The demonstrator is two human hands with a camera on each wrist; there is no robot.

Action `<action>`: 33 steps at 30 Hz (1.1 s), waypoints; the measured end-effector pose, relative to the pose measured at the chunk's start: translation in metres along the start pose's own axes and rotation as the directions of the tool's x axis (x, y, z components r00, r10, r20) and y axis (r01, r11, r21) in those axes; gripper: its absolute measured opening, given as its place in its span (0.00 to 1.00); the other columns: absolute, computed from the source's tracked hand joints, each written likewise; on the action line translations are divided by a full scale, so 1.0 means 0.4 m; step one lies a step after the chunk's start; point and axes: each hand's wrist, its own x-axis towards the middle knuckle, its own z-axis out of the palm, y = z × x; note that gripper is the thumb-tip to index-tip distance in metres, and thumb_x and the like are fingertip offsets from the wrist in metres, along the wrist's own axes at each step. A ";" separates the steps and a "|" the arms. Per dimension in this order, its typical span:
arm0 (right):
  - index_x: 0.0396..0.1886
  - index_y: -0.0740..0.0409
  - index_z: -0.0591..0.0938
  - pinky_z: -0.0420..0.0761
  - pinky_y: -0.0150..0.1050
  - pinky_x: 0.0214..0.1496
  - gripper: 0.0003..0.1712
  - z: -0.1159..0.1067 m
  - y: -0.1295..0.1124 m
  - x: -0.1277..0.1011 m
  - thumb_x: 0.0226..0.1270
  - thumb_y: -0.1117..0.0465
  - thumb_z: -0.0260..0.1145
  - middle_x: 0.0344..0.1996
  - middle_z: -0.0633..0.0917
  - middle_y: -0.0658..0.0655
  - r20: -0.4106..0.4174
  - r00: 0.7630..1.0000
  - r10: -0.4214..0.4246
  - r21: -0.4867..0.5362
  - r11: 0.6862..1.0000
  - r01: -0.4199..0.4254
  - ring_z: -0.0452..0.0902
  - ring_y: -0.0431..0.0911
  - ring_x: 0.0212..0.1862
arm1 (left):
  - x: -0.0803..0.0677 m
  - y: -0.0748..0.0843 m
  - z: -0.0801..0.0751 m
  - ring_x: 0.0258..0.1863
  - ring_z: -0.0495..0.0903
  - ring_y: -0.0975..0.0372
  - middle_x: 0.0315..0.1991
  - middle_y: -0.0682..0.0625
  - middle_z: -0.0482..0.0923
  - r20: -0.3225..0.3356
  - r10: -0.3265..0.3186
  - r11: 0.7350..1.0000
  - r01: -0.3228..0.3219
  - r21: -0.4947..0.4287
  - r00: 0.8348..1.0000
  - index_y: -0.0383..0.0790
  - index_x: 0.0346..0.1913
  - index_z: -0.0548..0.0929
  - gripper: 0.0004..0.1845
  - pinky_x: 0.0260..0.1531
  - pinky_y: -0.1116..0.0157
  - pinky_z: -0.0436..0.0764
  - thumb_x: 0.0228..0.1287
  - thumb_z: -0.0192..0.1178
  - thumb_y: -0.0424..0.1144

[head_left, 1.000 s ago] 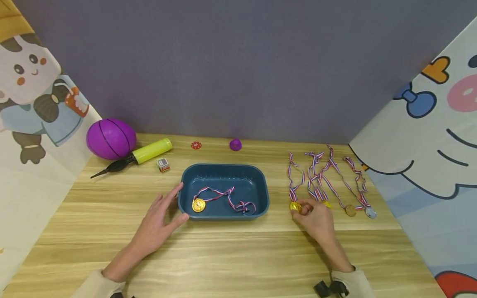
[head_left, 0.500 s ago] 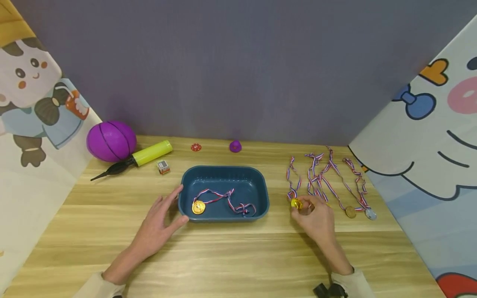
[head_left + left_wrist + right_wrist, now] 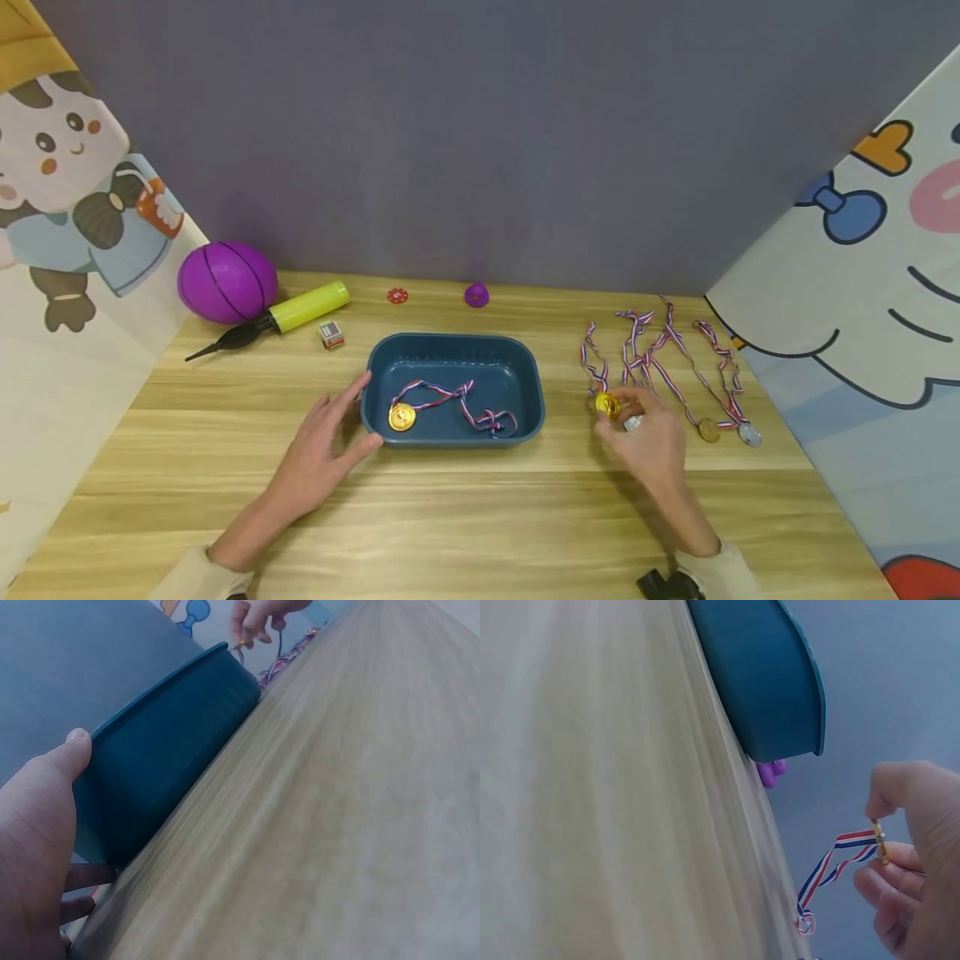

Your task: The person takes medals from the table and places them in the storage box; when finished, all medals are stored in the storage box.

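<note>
In the head view my right hand pinches a gold medal between thumb and fingers. The right wrist view shows this medal raised, its red, white and blue ribbon trailing down to the table. A silvery medal lies partly hidden behind the right hand. At the left end of a dark blue basin, my left hand is spread, its thumb and fingers touching the basin. Inside the basin lie another gold medal and its striped ribbon.
More ribbons, a bronze-toned medal and a silver medal lie at the right. Along the back are a purple ball, a yellow hand pump, a small box, a red chip and a purple object.
The right hand has lifted the gold medal and shifted it slightly right, drawing its ribbon along. A silvery medal has come into sight beside the hand. The left hand stays at the basin.
</note>
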 end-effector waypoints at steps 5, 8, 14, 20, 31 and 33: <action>0.43 0.63 0.91 0.73 0.19 0.25 0.18 -0.004 0.000 0.017 0.49 0.67 0.78 0.24 0.88 0.56 -0.049 0.998 -0.041 0.061 0.997 0.044 0.81 0.47 0.23 | 0.003 0.001 0.001 0.79 0.71 0.35 0.81 0.38 0.72 -0.001 0.005 1.000 -0.005 0.002 1.000 0.58 0.91 0.59 0.46 0.83 0.28 0.52 0.77 0.70 0.51; 0.42 0.61 0.92 0.71 0.19 0.25 0.17 -0.008 -0.005 0.029 0.49 0.66 0.77 0.21 0.88 0.53 -0.066 0.996 -0.058 0.061 0.996 0.063 0.78 0.41 0.21 | 0.005 0.002 0.001 0.79 0.71 0.35 0.81 0.38 0.72 0.001 0.004 1.000 -0.004 0.002 1.000 0.58 0.91 0.58 0.46 0.83 0.29 0.52 0.77 0.70 0.51; 0.42 0.61 0.92 0.69 0.21 0.25 0.16 -0.015 -0.034 0.060 0.50 0.66 0.78 0.18 0.88 0.53 -0.065 0.994 -0.083 0.080 0.993 0.088 0.79 0.42 0.19 | 0.005 0.002 0.000 0.79 0.70 0.35 0.81 0.37 0.72 -0.001 0.006 1.000 -0.006 0.003 1.000 0.57 0.91 0.59 0.46 0.83 0.29 0.52 0.77 0.70 0.50; 0.43 0.65 0.92 0.65 0.21 0.21 0.17 -0.027 -0.071 0.101 0.50 0.69 0.79 0.21 0.88 0.58 -0.098 0.990 -0.100 0.146 0.983 0.114 0.72 0.33 0.19 | 0.003 0.003 -0.001 0.80 0.69 0.34 0.83 0.38 0.70 0.004 -0.005 1.000 0.005 -0.004 1.000 0.57 0.91 0.58 0.46 0.84 0.29 0.51 0.78 0.70 0.50; 0.45 0.67 0.93 0.69 0.17 0.26 0.20 -0.041 -0.123 0.154 0.48 0.71 0.81 0.30 0.88 0.64 -0.181 0.972 -0.150 0.188 0.965 0.184 0.74 0.27 0.24 | 0.001 0.006 -0.003 0.80 0.68 0.32 0.82 0.37 0.70 0.006 -0.018 1.000 0.018 -0.003 1.000 0.58 0.91 0.59 0.46 0.82 0.27 0.53 0.77 0.70 0.51; 0.45 0.67 0.93 0.70 0.17 0.26 0.20 -0.042 -0.132 0.161 0.48 0.72 0.81 0.30 0.88 0.64 -0.186 0.973 -0.135 0.203 0.964 0.173 0.74 0.26 0.26 | 0.001 0.005 -0.003 0.80 0.68 0.33 0.82 0.37 0.71 0.006 -0.015 1.000 0.015 -0.003 1.000 0.58 0.91 0.59 0.46 0.82 0.27 0.53 0.77 0.70 0.51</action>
